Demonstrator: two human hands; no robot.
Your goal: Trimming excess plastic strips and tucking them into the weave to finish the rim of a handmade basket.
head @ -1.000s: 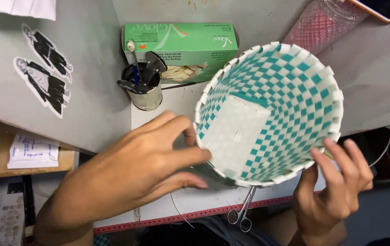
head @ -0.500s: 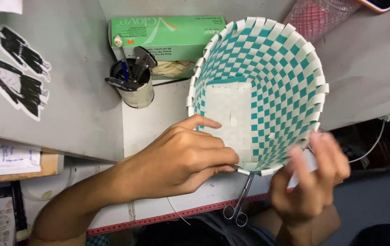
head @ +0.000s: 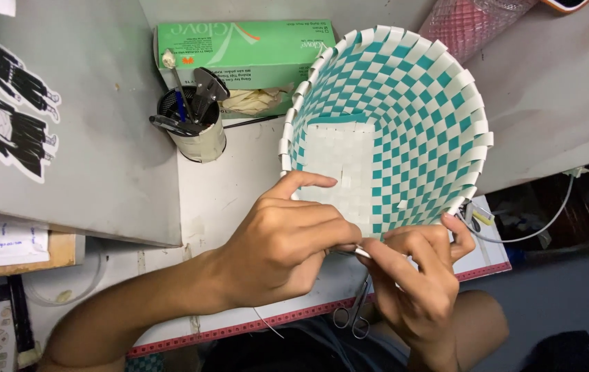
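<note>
Basket [head: 405,117], one, woven of white and teal strips, lies tipped on its side on the white table [head: 239,186] with its open mouth facing up toward the camera. One green box [head: 239,52] sits behind it, beside one cup [head: 194,127] of tools. Two hands meet at the basket's near rim: the left hand [head: 281,248] curls over the edge, fingers bent and pinching a white strip; the right hand [head: 415,282] is closed on the same strip end. One pair of scissors [head: 353,313] lies below the hands.
</note>
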